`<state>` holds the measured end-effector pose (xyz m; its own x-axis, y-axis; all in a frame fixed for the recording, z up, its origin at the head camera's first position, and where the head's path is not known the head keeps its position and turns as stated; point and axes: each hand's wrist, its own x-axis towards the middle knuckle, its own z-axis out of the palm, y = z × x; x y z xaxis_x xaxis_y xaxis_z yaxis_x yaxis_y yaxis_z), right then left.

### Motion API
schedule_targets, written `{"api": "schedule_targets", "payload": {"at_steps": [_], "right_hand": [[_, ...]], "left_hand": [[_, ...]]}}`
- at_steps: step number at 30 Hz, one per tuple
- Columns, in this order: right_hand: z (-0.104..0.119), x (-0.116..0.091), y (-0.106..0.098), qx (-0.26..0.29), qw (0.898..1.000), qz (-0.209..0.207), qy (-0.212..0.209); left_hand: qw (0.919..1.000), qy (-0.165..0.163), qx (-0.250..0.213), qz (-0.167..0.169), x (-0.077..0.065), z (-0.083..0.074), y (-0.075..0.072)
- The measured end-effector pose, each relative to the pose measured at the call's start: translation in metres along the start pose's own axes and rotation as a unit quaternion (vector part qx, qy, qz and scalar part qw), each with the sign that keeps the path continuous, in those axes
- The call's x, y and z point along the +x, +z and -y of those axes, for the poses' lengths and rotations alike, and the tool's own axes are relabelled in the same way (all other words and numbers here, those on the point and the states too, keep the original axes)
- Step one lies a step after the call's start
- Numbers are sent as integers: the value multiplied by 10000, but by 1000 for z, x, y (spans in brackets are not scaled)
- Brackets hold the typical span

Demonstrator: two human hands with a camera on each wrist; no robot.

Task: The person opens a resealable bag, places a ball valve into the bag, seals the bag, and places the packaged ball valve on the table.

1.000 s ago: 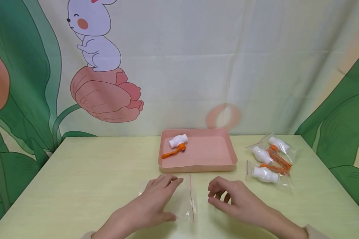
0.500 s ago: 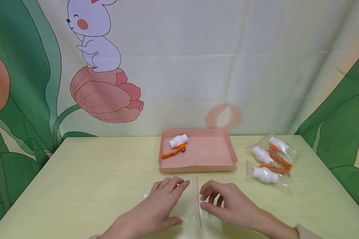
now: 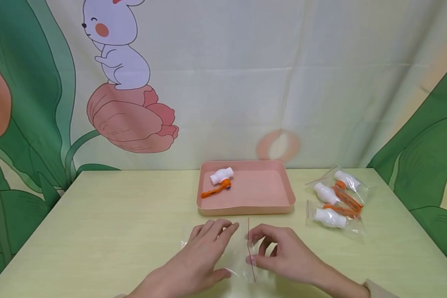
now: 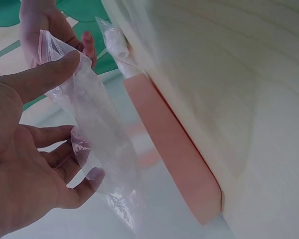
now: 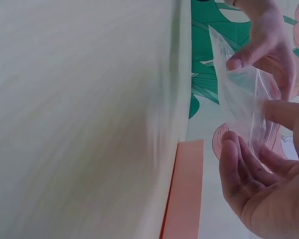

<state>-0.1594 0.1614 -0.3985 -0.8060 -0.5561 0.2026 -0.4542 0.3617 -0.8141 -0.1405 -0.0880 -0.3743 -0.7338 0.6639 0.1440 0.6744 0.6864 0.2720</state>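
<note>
A clear zip bag [image 3: 235,256] with a red line at its mouth is held up above the table in front of me, and no contents can be made out. My left hand [image 3: 197,256] holds it from the left, with thumb and fingers [image 4: 92,179] on opposite sides of the plastic. From the right, the curved fingers and thumb of my right hand [image 3: 283,252] hold the mouth end. In the head view the right fingertips show through the plastic at the red line. Whether they are inside the mouth or behind it, I cannot tell.
Behind the bag stands a pink tray [image 3: 260,194], holding a white ball valve [image 3: 221,176] with an orange handle. Several similar valves in clear bags [image 3: 330,218] lie at the right of the table [image 3: 115,223]. A printed cloth [image 3: 223,82] hangs along the back edge.
My left hand has moved the zip bag to the right. The right hand has come left to the bag's mouth, from beside it to touching it. Tray and bagged valves have stayed put.
</note>
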Motion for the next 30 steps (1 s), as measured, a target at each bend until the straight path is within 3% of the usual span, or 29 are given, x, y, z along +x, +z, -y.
{"api": "schedule_targets", "payload": {"at_steps": [6, 20, 30], "right_hand": [[-1, 0, -1, 22, 9996, 222, -185], [-3, -3, -3, 323, 9983, -41, -480], [-2, -3, -4, 66, 9997, 200, -143]], "left_hand": [[10000, 12, 22, 6, 0, -1, 0], [9990, -39, -165, -410, -1, -2, 3], [9982, 96, -99, -581, 0, -1, 5]]}}
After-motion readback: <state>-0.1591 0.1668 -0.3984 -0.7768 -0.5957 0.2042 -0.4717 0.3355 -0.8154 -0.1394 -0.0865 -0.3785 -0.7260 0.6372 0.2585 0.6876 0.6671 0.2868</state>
